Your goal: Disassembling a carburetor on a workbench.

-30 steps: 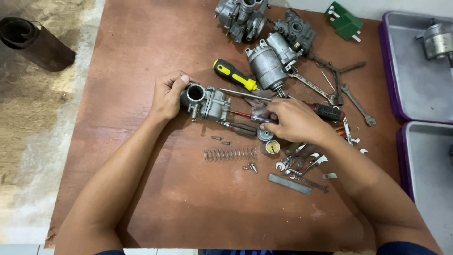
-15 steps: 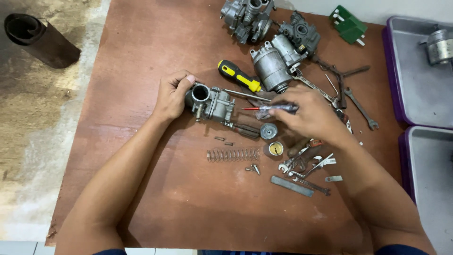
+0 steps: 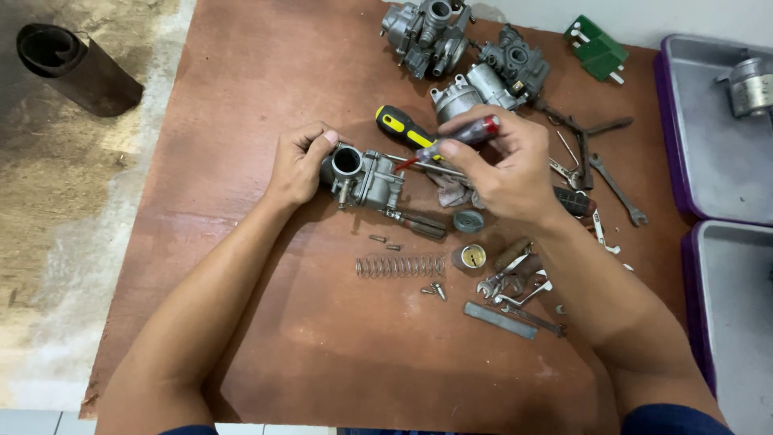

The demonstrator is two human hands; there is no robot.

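**A:** So what are the fingers doing here?

**B:** The right hand [image 3: 503, 173] has its fingers pinched around a small screwdriver with a dark grip and red band [image 3: 455, 138], with the red tip angled down onto the top of the grey cast-metal carburetor body [image 3: 366, 176]. The left hand [image 3: 299, 165] is curled tight around the round-mouthed end of that carburetor, pinning it to the counter.

**A:** And where's the carb sitting?

**B:** On the brown wooden counter [image 3: 241, 97], roughly mid-way across, a bit closer to the far edge than the near one. Just behind it lies a black-and-yellow-handled screwdriver [image 3: 403, 127].

**A:** Loose bits?

**B:** Toward the near edge there's a long coiled steel spring [image 3: 400, 266], a small round brass-centred cap [image 3: 470, 257] just beside it, a couple of tiny screws [image 3: 435, 289], and a flat metal strip [image 3: 499, 320]. More grey carburetors [image 3: 427, 28] sit at the far edge, spanners [image 3: 616, 189] toward the right edge, and purple-rimmed grey trays [image 3: 708, 129] lie off the right side.
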